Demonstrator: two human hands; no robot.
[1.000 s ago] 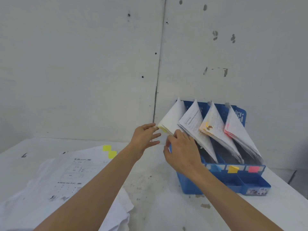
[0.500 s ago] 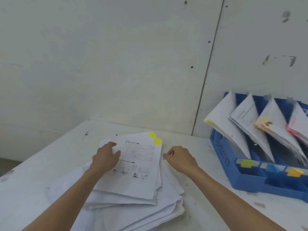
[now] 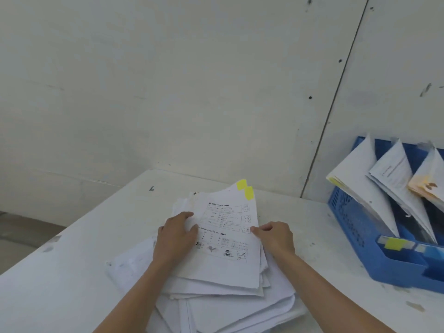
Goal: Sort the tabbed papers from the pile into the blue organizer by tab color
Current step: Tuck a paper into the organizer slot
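1. Right hand [image 3: 274, 236] is pinched on the right edge of the top sheet [image 3: 228, 239]; the left hand [image 3: 176, 234] is laid on its left side, fingers loosely bent.
2. Both hands have been brought back from the blue organizer [image 3: 348, 224] to the pile [image 3: 228, 308]; another sort is judged begun.
3. The sheet's long axis is run from the table's [image 3: 72, 260] near edge to its far edge, with the yellow tabs [image 3: 245, 191] farthest.

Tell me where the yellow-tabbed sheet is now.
Head view, centre: the yellow-tabbed sheet tops the paper pile, between the left hand resting on it and the right hand pinching its right edge, left of the blue organizer.
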